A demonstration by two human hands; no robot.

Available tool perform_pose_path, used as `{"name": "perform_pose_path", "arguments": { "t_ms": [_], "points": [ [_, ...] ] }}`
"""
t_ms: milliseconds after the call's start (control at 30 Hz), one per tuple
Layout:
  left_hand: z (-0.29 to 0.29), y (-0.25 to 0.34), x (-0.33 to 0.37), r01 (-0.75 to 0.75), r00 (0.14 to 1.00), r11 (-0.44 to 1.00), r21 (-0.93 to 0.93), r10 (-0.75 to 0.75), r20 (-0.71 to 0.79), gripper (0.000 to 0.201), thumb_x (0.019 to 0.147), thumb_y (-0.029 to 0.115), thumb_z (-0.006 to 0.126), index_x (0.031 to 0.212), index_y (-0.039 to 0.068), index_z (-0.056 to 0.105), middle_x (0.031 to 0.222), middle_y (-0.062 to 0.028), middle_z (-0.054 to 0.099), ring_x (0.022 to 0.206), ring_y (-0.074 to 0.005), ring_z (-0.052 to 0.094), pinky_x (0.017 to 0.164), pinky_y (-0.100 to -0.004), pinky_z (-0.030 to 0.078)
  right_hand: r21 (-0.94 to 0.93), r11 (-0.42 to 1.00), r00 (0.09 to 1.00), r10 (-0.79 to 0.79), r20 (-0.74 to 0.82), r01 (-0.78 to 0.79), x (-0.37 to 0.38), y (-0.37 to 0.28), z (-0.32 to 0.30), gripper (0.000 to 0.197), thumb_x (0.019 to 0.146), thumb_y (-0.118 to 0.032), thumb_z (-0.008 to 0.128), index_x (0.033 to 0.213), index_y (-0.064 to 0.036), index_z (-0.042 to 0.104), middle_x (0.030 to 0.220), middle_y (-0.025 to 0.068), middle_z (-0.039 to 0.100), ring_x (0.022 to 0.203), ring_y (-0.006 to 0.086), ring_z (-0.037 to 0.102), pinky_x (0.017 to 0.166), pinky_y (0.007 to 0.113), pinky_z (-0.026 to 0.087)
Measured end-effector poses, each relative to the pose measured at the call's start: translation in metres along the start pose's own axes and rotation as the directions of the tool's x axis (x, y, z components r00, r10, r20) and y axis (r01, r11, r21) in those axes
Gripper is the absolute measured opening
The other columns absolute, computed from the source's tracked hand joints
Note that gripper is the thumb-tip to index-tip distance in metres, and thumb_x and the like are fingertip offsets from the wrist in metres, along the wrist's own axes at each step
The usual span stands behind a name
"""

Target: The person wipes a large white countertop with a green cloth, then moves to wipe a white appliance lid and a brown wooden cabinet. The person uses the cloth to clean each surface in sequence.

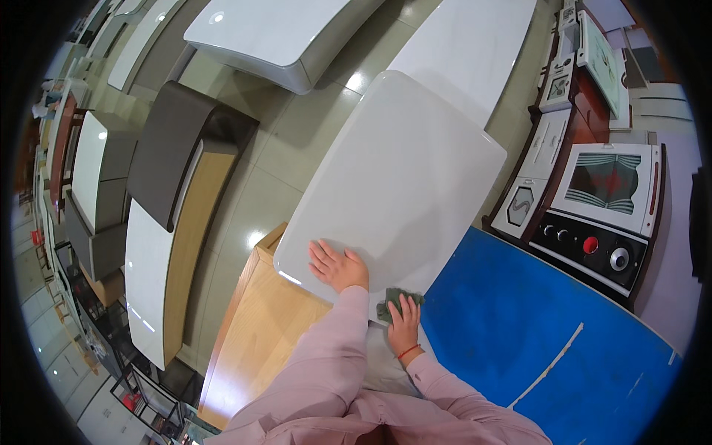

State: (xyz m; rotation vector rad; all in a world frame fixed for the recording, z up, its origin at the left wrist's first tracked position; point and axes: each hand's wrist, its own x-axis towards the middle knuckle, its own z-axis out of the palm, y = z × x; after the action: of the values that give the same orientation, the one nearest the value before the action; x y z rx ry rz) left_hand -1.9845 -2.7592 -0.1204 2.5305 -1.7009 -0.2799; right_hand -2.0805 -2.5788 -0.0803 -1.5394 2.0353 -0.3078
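Observation:
A glossy white tabletop (393,170) with rounded corners spreads out in front of me. Flat on its near left part lies my left hand (338,267), fingers spread and nothing in them. At the near edge of the top, my right hand (404,322) presses down on a crumpled dark green cloth (389,299), its fingers over the cloth. A red band circles my right wrist. Both arms wear pink sleeves.
A light wooden table (267,326) stands at the near left, and a blue board (534,326) at the near right. White and grey coffee tables (252,37) stand beyond on the tiled floor. A cabinet with dark panels and knobs (593,245) is at right.

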Motion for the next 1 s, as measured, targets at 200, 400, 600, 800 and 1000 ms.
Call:
{"name": "perform_pose_path", "arguments": {
  "t_ms": [200,400,600,800,1000],
  "points": [
    [0.004,0.003,0.003,0.005,1.000,1.000,0.013,-0.004,-0.026,0.071,0.095,0.030,0.052,0.154,-0.002,0.029,0.164,-0.0206,0.025,0.152,-0.0364,0.021,0.124,-0.0545,0.013,-0.046,0.972,0.970,-0.234,-0.068,0.232,0.154,0.005,-0.053,0.063,0.075,-0.001,0.068,0.136,-0.0174,0.061,0.148,0.0108,0.048,0.139,0.0371,0.040,0.117,0.059,0.028],
    [0.003,0.005,0.004,-0.008,0.999,0.999,0.035,0.009,-0.032,0.071,0.095,0.030,0.052,0.154,-0.002,0.029,0.164,-0.0198,0.024,0.153,-0.0360,0.020,0.124,-0.0533,0.012,-0.153,0.879,0.851,-0.476,-0.222,0.451,0.342,0.015,-0.097,0.057,0.077,-0.002,0.069,0.131,-0.0150,0.062,0.141,0.0104,0.055,0.133,0.0360,0.046,0.115,0.056,0.034],
    [0.000,-0.001,0.005,-0.002,0.999,0.995,0.097,0.005,-0.031,0.071,0.095,0.028,0.051,0.155,-0.002,0.028,0.164,-0.0190,0.023,0.153,-0.0337,0.019,0.125,-0.0517,0.012,-0.145,0.942,0.877,-0.335,-0.344,0.303,0.465,0.050,-0.158,0.045,0.078,-0.005,0.068,0.123,-0.0136,0.065,0.130,0.0108,0.061,0.124,0.0360,0.053,0.108,0.052,0.041],
    [0.000,0.008,0.002,-0.002,0.998,0.998,0.070,0.006,-0.059,0.072,0.093,0.026,0.053,0.154,-0.001,0.027,0.163,-0.0191,0.025,0.153,-0.0336,0.022,0.125,-0.0527,0.013,0.093,0.992,0.889,-0.030,-0.457,0.082,0.439,0.171,-0.194,0.043,0.078,0.001,0.061,0.119,-0.0096,0.064,0.125,0.0129,0.063,0.119,0.0382,0.056,0.106,0.050,0.042],
    [-0.005,0.012,0.004,0.008,0.998,0.996,0.094,-0.001,-0.065,0.069,0.095,0.025,0.051,0.155,-0.001,0.029,0.163,-0.0181,0.026,0.152,-0.0335,0.022,0.125,-0.0506,0.014,0.097,0.995,0.928,0.065,-0.366,-0.032,0.253,0.144,-0.128,0.062,0.083,-0.001,0.062,0.143,-0.0092,0.048,0.160,0.0204,0.028,0.149,0.0461,0.021,0.122,0.055,0.020]
  ]
}}
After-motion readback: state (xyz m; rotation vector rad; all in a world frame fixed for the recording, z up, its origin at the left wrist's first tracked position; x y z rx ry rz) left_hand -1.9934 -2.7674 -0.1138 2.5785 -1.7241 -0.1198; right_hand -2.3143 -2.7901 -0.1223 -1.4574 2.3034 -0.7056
